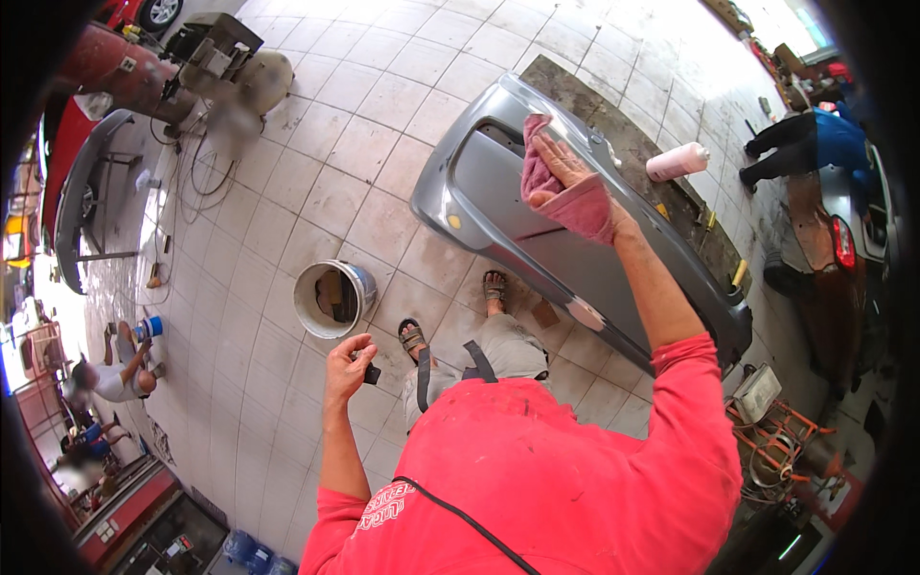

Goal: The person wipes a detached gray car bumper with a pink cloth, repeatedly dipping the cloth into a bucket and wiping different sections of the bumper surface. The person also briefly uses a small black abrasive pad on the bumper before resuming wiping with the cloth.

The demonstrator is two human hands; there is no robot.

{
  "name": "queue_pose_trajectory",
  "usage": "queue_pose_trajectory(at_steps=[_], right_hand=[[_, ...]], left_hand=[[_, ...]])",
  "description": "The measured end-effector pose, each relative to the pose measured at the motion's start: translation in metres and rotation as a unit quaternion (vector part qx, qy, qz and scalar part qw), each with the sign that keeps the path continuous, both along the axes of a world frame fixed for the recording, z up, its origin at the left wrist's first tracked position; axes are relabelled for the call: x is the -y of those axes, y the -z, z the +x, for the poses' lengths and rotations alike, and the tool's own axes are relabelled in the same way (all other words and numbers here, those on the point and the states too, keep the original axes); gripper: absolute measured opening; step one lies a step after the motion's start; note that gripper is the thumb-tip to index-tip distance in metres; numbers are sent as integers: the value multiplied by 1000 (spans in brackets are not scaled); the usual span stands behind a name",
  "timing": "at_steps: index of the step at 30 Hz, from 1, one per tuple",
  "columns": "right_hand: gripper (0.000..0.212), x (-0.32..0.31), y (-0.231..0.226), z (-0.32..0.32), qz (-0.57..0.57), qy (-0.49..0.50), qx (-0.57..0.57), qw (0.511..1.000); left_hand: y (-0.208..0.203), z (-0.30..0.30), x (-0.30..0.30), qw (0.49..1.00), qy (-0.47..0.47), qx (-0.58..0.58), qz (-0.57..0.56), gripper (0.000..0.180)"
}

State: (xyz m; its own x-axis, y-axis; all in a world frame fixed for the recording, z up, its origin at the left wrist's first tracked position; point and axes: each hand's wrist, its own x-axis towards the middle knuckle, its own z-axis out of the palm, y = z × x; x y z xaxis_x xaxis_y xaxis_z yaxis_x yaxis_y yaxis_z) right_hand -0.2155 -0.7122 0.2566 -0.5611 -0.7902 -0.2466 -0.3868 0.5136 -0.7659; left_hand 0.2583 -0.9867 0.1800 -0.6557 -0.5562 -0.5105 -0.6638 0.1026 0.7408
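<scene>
My right hand (563,165) lies on a pink cloth (592,209), with its fingers stretched out and part of the cloth wrapped round the palm. The cloth rests on the upper part of a grey car body panel (489,177), which looks like a bumper. Out to the left, my left hand (349,370) is raised with its fingers curled in. A small black piece (372,374) shows at its fingertips; what kind it is cannot be made out. Just beyond that hand stands a white bucket (368,287) with dark things inside.
Behind the panel runs a dark bench top (628,144) with a pink bottle (678,162) on it. An air compressor (225,77) stands far left, near another bumper (75,211). One person (120,369) crouches at left; another (815,139) bends over at right. An orange-framed cart (781,436) is at lower right.
</scene>
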Motion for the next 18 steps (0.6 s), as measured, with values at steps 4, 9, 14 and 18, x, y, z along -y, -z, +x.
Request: queue_pose_trajectory(at_steps=[4, 9, 14, 18], right_hand=[[107, -10, 90, -32, 195, -199, -305, 911], [95, 13, 208, -26, 112, -121, -337, 927], [89, 124, 237, -40, 119, -121, -368, 914], [86, 162, 244, -18, 172, -101, -342, 918]], left_hand=[[26, 5, -39, 997, -63, 53, 11, 38], [30, 14, -118, 982, -115, 145, 45, 39], [19, 3, -164, 964, -117, 212, 106, 40], [10, -24, -164, 967, -108, 218, 80, 41]])
